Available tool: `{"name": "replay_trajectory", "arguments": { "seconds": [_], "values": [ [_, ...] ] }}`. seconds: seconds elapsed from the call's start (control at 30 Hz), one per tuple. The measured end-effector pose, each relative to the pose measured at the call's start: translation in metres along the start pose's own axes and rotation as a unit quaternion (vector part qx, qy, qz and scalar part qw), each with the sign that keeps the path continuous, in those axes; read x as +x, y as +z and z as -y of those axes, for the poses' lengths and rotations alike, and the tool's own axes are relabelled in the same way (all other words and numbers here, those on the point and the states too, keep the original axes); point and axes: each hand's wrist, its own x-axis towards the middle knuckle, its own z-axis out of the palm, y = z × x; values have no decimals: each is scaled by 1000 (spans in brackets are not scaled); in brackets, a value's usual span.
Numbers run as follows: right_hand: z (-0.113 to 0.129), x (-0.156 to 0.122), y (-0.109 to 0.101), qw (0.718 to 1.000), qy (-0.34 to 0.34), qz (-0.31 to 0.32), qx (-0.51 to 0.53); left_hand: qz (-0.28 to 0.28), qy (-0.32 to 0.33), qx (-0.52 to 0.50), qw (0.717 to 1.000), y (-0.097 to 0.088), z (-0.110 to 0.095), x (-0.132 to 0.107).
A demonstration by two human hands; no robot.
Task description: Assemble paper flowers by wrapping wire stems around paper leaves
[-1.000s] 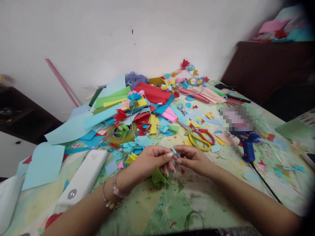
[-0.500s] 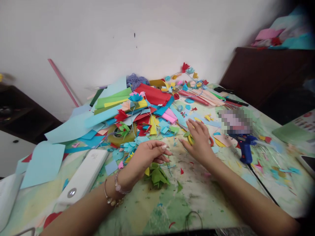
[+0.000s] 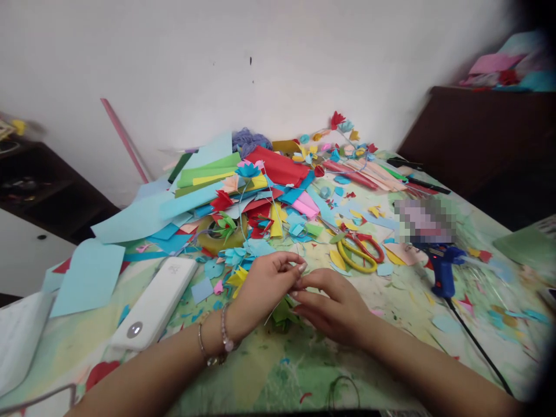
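Note:
My left hand is closed in a pinch on a thin pale wire or string, a bit of which shows below the palm. My right hand meets it, thumb and fingers drawn together at the left fingertips; what they grip is hidden. Under both hands lies a green paper flower, partly covered. Beyond my right hand rest scissors with yellow and red handles. A yellow paper flower and light blue paper pieces lie beside my left hand.
A blue glue gun with a black cord lies at right. A white device with a small display is at left. Behind are stacked coloured papers, a tape roll, purple yarn and paper flowers. Paper scraps litter the table.
My right hand has come down and left from over the scissors, uncovering them, and now joins my left hand. Its spread fingers have closed. The whole view has shifted slightly.

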Motion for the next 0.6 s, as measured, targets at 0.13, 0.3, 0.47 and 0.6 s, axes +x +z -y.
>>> {"name": "replay_trajectory", "arguments": {
  "seconds": [0.13, 0.3, 0.47, 0.6],
  "values": [
    [2, 0, 6, 1000, -2, 3, -8, 4, 12, 75, 997, -1, 6, 0],
    [3, -3, 8, 995, -38, 19, -89, -5, 47, 185, 982, -3, 4, -2],
    [4, -6, 9, 995, -45, 8, -90, -7, 80, 266, 961, -3, 4, -5],
    [4, -5, 9, 996, -47, 18, -80, -13, 91, 276, 957, -2, 3, -7]
  ]
}}
